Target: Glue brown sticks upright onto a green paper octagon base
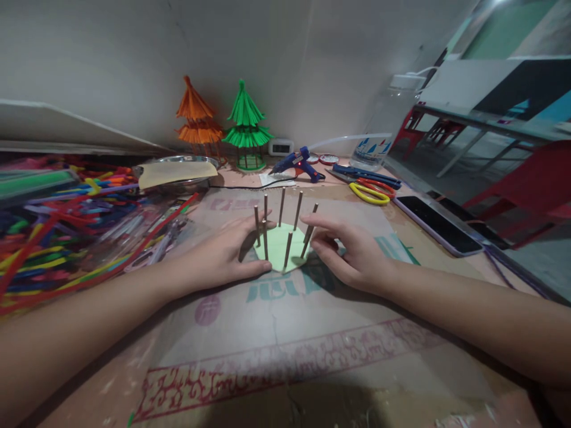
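Framing a pale green disc (292,245) from both sides, two bare hands meet at the middle of the head-camera view. The disc lies flat on a printed sheet (267,339) covering the worktable, and a ring of slim brown sticks (287,252) stands upright around its edge. The left hand (236,249) is spread in a wide curve at the disc's left side, its thumb tip at the near-left rim and its fingers behind the leftmost sticks. The right hand (352,249) is half curled, forefinger extended and fingertips beside the right-hand sticks; whether it pinches one cannot be told.

Behind the disc, against a pale wall, stand two tiered, tree-shaped models, an orange model (194,110) and a bright green model (245,113). Right of them are a small white clock (289,147) and a blue glue gun (288,161) with a glowing red light. Farther right lie scissors with yellow handles (369,198), a clear bottle (372,148) and a dark-screened phone (437,224). At left, a blurred heap of colourful fuzzy stems (62,232) spreads beside a metal tray (191,159) with yellowish paper (177,173) over it.
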Available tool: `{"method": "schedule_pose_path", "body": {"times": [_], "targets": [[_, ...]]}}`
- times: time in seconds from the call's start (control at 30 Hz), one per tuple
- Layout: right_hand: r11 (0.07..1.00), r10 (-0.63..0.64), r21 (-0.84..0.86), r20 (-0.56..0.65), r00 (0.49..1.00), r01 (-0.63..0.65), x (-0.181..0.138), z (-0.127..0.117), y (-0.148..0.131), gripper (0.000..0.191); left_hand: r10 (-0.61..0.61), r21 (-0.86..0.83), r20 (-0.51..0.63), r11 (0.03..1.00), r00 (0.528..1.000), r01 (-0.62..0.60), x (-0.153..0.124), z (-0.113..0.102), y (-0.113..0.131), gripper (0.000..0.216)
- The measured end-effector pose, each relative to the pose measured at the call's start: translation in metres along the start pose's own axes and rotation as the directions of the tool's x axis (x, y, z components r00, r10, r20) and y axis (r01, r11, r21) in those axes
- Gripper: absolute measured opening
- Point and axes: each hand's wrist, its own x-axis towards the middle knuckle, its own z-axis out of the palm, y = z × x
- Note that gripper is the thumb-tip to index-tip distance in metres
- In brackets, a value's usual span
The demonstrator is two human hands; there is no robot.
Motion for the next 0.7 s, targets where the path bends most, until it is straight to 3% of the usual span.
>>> {"method": "schedule_pose_path", "body": {"times": [0.7], "targets": [[0.997, 0.058, 0.038, 0.055, 0.997, -0.060, -0.0032, 0.0056, 0.0028, 0.045, 0.034, -0.016, -0.001, 0.999, 0.999, -0.034, 0.0006, -0.0001, -0.0001, 0.069]]}}
